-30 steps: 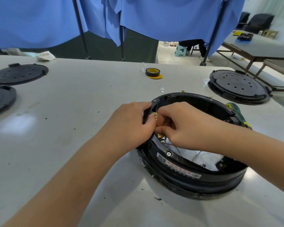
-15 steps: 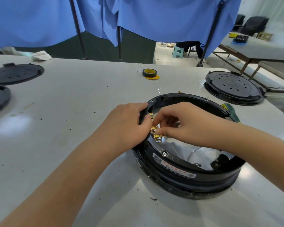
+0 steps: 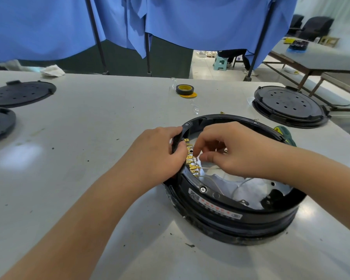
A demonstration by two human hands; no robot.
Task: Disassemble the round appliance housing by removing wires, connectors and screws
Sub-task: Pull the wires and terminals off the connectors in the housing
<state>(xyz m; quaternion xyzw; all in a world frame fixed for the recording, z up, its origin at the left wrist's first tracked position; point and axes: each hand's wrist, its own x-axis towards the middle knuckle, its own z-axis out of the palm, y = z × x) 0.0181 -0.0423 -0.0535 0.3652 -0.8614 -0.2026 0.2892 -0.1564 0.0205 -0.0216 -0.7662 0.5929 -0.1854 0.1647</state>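
The round black appliance housing point(image 3: 230, 215) lies on the white table point(image 3: 85, 158), right of centre. A row of brass connectors point(image 3: 191, 160) with thin white wires point(image 3: 212, 168) runs along its inner left wall. My left hand point(image 3: 160, 156) grips the housing's left rim, thumb inside by the connectors. My right hand point(image 3: 228, 150) reaches over the rim from the right, fingers curled, pinching a thin wire beside the connectors. A screw point(image 3: 202, 189) sits in the near rim and another screw point(image 3: 187, 124) at the far left rim.
A green-handled screwdriver point(image 3: 285, 134) lies behind the housing on the right. A black lid point(image 3: 289, 106) sits at the back right, two more black lids point(image 3: 20, 93) at the left. A tape roll point(image 3: 184, 89) stands mid-back. Blue curtains hang behind.
My right hand has drawn back from the rim towards the right, uncovering the row of brass connectors. My left hand stays on the rim.
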